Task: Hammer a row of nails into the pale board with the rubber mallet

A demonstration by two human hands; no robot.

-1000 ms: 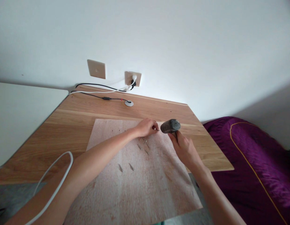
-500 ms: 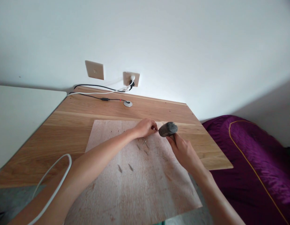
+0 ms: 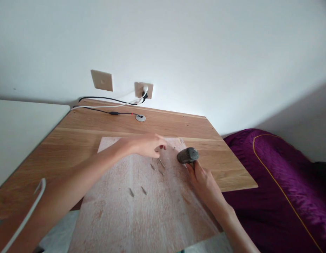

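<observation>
A thin pale plywood sheet (image 3: 152, 203) lies on a wooden desk (image 3: 81, 133). My right hand (image 3: 202, 181) is closed round the handle of a hammer, whose dark grey head (image 3: 187, 155) rests low over the sheet near its far right corner. My left hand (image 3: 147, 144) hovers over the sheet's far edge with its fingers loosely curled and apart, nothing visible in them. A small cluster of loose nails (image 3: 158, 164) lies just under and in front of it. Two more nails (image 3: 138, 191) lie nearer me. A nail (image 3: 174, 148) stands in the sheet beside the hammer head.
A wall socket (image 3: 143, 90) with white and black plugs sits behind the desk, next to a blank wall plate (image 3: 101, 80). Cables run along the desk's back edge to a round grommet (image 3: 140, 118). A purple bed cover (image 3: 278, 189) lies to the right, a white surface (image 3: 18, 130) to the left.
My left hand has let go of the nail and drawn back to the left. The hammer head has dropped lower toward the sheet. The view has shifted slightly.
</observation>
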